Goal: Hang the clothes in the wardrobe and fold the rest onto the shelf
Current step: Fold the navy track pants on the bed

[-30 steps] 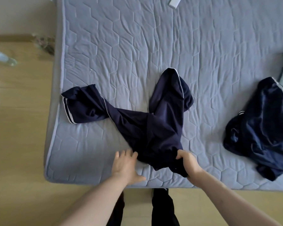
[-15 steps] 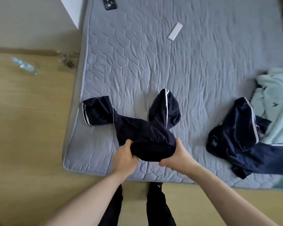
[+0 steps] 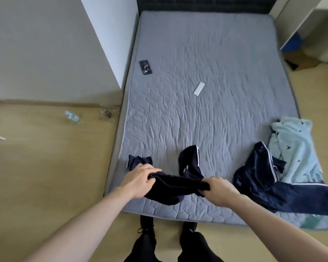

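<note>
**Q:** Progress on the clothes: how much can be judged done?

**A:** Little, it seems. Nothing is seen hung or shelved, and no wardrobe interior or shelf is shown. One dark navy garment with thin white piping is held up over the near edge of the grey quilted mattress, its two trailing ends resting on the bedding. A second dark navy garment with a white stripe lies crumpled at near right, touching a pale mint fleece item with small dark bird prints. Both are judged untouched work.

**Q:** How are the hands posed?

**A:** The left hand is curled round the garment's left end, knuckles upward. The right hand is clenched round the right end. The cloth is bunched and stretched between them, both forearms reaching forward.

**Q:** What else is shown?

**A:** A black phone lies far left on the mattress, a small white rectangular object near its middle, and a clear plastic bottle on the wooden floor at left.
</note>
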{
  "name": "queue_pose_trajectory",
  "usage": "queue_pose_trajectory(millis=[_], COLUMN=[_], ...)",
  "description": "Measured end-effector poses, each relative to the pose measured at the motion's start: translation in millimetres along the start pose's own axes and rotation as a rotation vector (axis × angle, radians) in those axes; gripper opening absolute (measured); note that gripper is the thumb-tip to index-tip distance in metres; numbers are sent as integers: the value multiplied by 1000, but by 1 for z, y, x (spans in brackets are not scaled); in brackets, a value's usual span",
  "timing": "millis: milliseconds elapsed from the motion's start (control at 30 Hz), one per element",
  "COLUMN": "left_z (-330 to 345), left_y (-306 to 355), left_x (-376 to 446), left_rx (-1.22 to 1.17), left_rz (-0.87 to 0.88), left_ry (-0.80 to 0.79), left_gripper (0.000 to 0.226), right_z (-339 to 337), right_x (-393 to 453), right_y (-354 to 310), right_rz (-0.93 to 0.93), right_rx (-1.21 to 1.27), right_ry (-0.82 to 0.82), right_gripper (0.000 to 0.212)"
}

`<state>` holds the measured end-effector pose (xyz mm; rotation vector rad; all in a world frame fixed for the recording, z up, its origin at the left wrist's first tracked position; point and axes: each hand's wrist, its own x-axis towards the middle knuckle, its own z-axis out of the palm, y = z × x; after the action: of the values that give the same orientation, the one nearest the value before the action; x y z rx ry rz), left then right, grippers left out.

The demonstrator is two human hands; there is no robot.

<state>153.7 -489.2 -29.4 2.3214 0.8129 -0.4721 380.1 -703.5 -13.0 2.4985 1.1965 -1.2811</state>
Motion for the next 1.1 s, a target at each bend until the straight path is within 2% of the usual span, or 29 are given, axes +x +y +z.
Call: queue_pose_trajectory(millis=[100, 200, 400, 533, 600, 633, 733, 833, 1000, 1100], left_z=[-51, -132, -320, -428, -479, -498, -545, -578, -591, -572], left_y=[10, 43, 124, 185, 211, 221, 254, 280, 289, 272], left_x=[14, 36, 56, 45, 39, 34, 11, -10, -25, -16], left_rx=[-13, 18, 84, -181, -257, -253, -248, -265, -247, -247], left_rz=[26, -7, -67, -47, 4, 22, 89, 176, 293, 295], left_ry=[170, 273, 428, 550, 688, 747, 881, 983, 1031, 990], left_gripper=[35, 24, 28, 24, 26, 24, 11, 20, 27, 19], right_z=[-60, -140, -324, -431, -476, -495, -546, -581, -595, -574], right_x=[-1, -4, -32, -72, -96, -104, -135, -163, -177, -165], right_y=[-16, -37, -83, -110, -121, -126, -136, -140, -131, -121], right_rz=[1, -35, -29, -132, -172, -177, -244, -316, -362, -383], right_rx=[-28, -130, -278, -153, -140, -153, -126, -48, -93, -127], right_ry=[84, 227, 514, 789, 942, 999, 1160, 1268, 1373, 1358], right_gripper=[32, 33, 43, 27, 14, 17, 29, 31, 29, 32])
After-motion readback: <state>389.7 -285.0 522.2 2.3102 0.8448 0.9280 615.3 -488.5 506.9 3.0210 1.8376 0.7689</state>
